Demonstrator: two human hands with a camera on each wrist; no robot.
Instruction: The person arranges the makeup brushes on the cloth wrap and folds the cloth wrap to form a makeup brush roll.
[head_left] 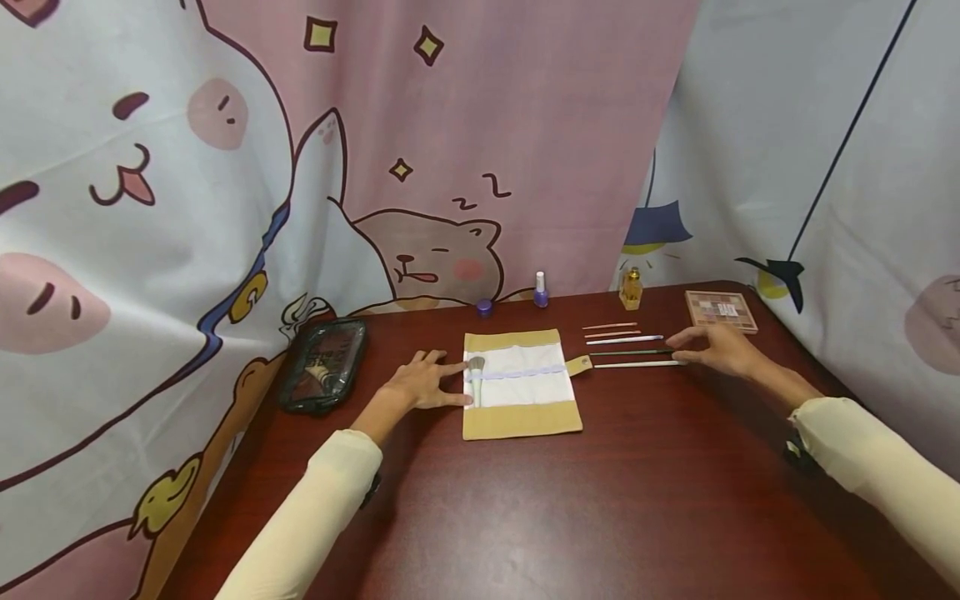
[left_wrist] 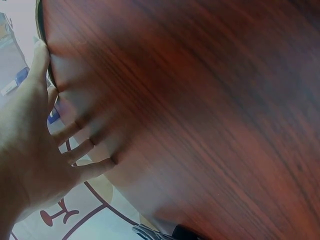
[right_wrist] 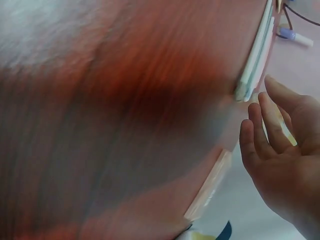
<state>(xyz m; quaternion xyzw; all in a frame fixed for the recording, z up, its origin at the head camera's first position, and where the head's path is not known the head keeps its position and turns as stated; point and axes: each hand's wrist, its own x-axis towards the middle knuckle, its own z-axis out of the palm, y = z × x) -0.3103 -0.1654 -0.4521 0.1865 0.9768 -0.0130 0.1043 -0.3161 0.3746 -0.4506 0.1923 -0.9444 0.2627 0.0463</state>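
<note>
A tan brush roll (head_left: 522,420) with a white lining lies spread open, and one makeup brush (head_left: 477,385) with a pale handle rests at its left side. My left hand (head_left: 422,382) touches the roll's left edge, thumb and index finger spread and straight. To the right of the roll, several thin brushes lie side by side, among them a green-handled brush (head_left: 630,353) and a white-handled brush (head_left: 637,364). My right hand (head_left: 716,348) hovers at their right ends, fingers loosely bent; in the right wrist view the hand (right_wrist: 285,145) holds nothing, fingertips close to the brush ends.
A black clear-topped pouch (head_left: 325,367) lies at the left. Along the back stand a purple lid (head_left: 484,307), a nail polish bottle (head_left: 541,292) and a perfume bottle (head_left: 632,291). An eyeshadow palette (head_left: 722,312) sits behind the right hand. Curtains hang around the dark table (head_left: 525,508).
</note>
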